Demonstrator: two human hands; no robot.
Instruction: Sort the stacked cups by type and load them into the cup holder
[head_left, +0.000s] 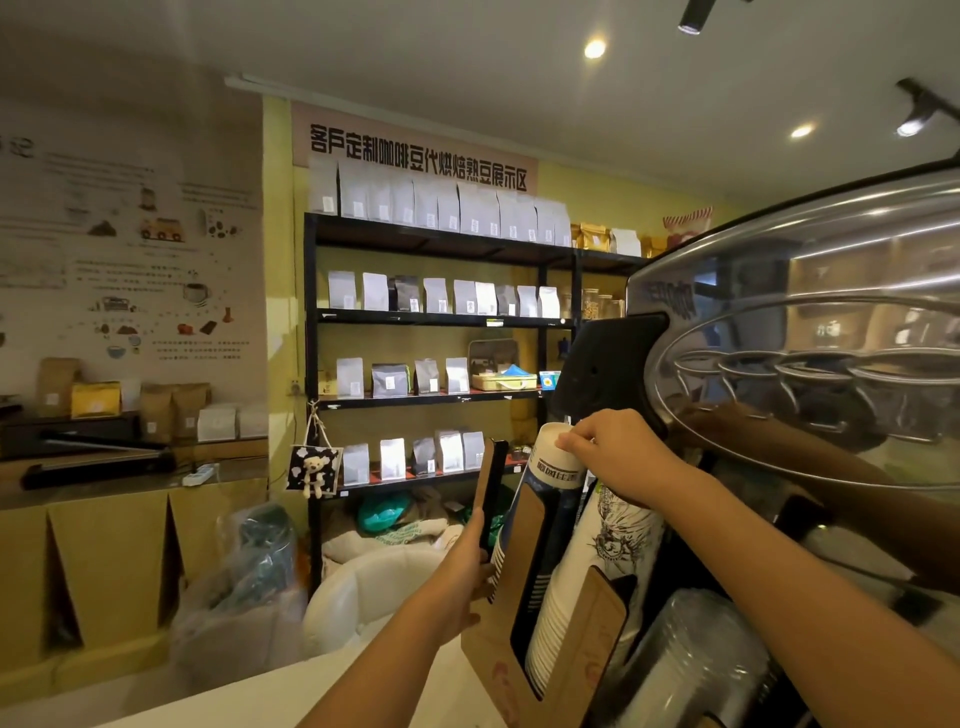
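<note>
A brown cardboard cup holder (524, 582) stands on the counter at lower centre. A stack of white and blue paper cups (553, 470) sits upside down in its left slot. My right hand (615, 454) grips the top of that stack. My left hand (467, 577) holds the holder's left wall. To the right, a second stack of white cups with a black print (621, 535) fills the neighbouring slot. A stack of clear plastic cups (696, 670) lies at the lower right.
A chrome espresso machine (810, 332) looms at the right, close behind the holder. A black shelf (426, 322) with several coffee bags stands behind. A white chair (374, 592) and a plastic bag (249, 582) are on the floor beyond the white counter (363, 691).
</note>
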